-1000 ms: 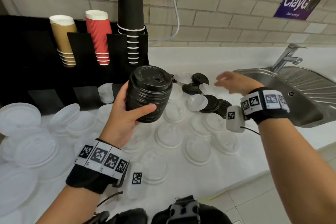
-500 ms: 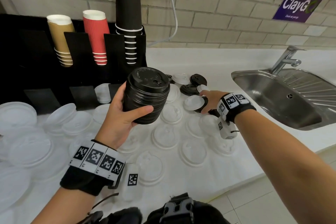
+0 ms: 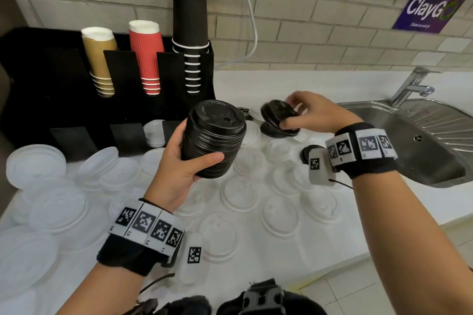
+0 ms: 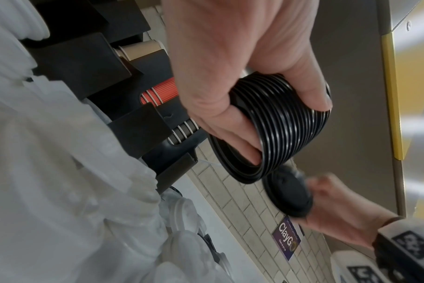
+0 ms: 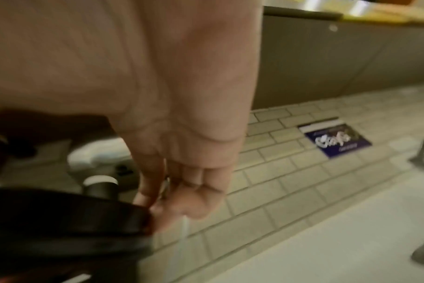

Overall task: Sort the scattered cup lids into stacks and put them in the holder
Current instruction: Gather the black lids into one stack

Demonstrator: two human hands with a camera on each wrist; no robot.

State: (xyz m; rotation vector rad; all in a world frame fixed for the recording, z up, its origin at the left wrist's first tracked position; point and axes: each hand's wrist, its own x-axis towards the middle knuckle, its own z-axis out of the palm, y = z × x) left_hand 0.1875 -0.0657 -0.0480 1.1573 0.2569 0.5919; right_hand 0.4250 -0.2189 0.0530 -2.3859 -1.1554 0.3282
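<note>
My left hand [image 3: 179, 161] grips a tall stack of black lids [image 3: 213, 138] above the counter; the same stack of black lids [image 4: 286, 132] shows ribbed rims in the left wrist view. To its right my right hand [image 3: 307, 115] pinches a single black lid [image 3: 279, 114], tilted and lifted off the counter. That black lid [image 5: 61, 216] is blurred in the right wrist view. More black lids [image 3: 276, 132] lie below it. Several clear lids [image 3: 240, 194] are scattered over the white counter. The black holder [image 3: 64, 100] stands at the back left.
The holder carries stacks of tan cups [image 3: 98, 59], red cups [image 3: 147, 56] and black cups [image 3: 190, 30]. Larger clear lids [image 3: 35, 163] pile up at the left. A steel sink [image 3: 409, 140] with a tap [image 3: 412, 84] lies at the right. The counter's front edge [image 3: 320, 276] is near.
My right hand reached down to the black lids at the back, took hold of one and has lifted it. The left hand has kept the stack almost still.
</note>
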